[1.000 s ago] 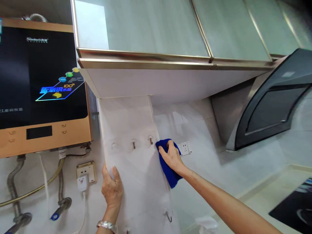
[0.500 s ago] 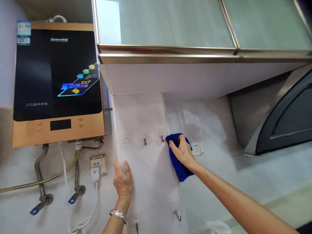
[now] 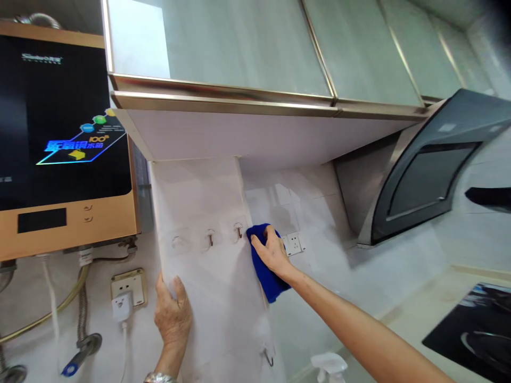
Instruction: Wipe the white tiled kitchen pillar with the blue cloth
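Cloth (image 3: 266, 266): blue, pressed flat on tiled wall (image 3: 319, 213) beside pillar (image 3: 207, 213) corner. Heater (image 3: 59, 138) far left. Left hand (image 3: 172, 316), fingers spread, braces pillar edge for support. Hooks (image 3: 210, 236) mid-pillar. Right hand (image 3: 272, 253) pins cloth under flattened fingers; socket (image 3: 294, 243) just right.

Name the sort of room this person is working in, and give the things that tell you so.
Most likely a home kitchen: a range hood on the wall, wall cabinets, a water heater, and a right hand pressing a blue cloth to tiles.

Head camera looks up, close to the tiled wall (image 3: 319, 213).
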